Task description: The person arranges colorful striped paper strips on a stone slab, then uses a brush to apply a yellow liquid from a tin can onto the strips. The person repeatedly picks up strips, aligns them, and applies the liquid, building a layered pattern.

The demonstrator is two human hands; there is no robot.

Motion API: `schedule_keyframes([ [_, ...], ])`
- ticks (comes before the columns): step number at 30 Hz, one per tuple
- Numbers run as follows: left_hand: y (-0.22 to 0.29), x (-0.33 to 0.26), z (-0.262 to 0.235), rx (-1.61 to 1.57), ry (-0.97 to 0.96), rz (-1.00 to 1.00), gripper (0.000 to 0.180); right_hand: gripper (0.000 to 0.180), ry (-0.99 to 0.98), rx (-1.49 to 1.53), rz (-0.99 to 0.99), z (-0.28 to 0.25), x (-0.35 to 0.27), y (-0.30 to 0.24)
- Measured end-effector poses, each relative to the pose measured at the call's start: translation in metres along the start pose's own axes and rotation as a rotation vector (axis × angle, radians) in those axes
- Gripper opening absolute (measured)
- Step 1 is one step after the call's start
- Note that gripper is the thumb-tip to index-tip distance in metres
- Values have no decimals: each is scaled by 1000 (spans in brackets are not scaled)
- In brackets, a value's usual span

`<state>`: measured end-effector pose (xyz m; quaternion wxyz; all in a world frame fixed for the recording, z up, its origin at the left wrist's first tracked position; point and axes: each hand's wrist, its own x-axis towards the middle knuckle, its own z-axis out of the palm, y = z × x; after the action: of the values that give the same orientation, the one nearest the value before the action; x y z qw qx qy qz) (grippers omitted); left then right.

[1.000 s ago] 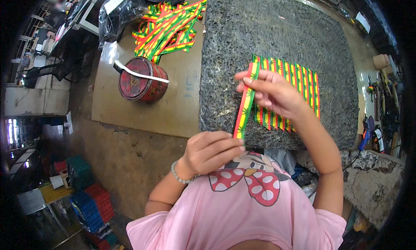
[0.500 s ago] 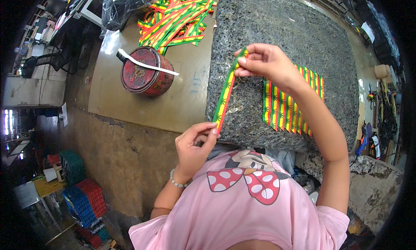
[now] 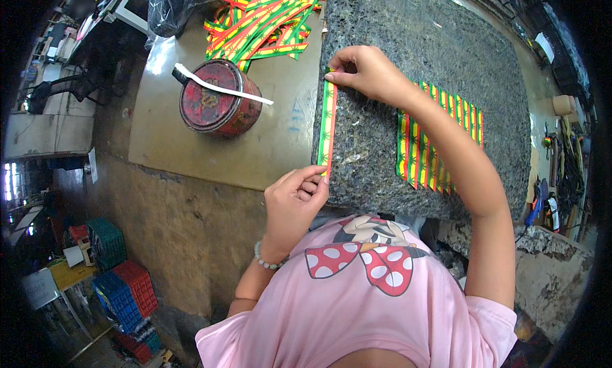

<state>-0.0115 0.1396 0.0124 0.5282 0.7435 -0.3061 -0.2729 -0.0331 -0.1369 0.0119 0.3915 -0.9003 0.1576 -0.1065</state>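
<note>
A narrow strip [image 3: 327, 125] banded green, yellow and red, with dark leaf prints, runs lengthwise along the left edge of a dark speckled slab [image 3: 373, 164]. My left hand [image 3: 294, 197] pinches its near end between thumb and fingers. At the far end, my right hand [image 3: 363, 73] grips the strip the same way. Several like strips [image 3: 428, 152] lie side by side in a row on the slab, partly hidden under my right forearm.
Left of the slab is a smooth tan tabletop [image 3: 191, 154]. On it stands a red lidded tin [image 3: 213, 100] with a white-handled brush [image 3: 223, 94] across its lid. Behind that lies a loose heap of strips [image 3: 264, 27]. Plastic crates [image 3: 124, 291] are stacked at lower left.
The strip has gone from slanted to nearly straight along the slab's left edge. My right hand has moved left and slightly away from me; my left hand has shifted slightly away too.
</note>
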Motion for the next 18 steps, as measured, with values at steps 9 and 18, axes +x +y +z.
schedule_keyframes([
  [9,-1,2,-5,-18,-59,-107,21,26,-16,21,10,1,-1,0],
  [18,5,2,-3,64,-35,-32,20,26,61,-42,3,7,-4,-3],
])
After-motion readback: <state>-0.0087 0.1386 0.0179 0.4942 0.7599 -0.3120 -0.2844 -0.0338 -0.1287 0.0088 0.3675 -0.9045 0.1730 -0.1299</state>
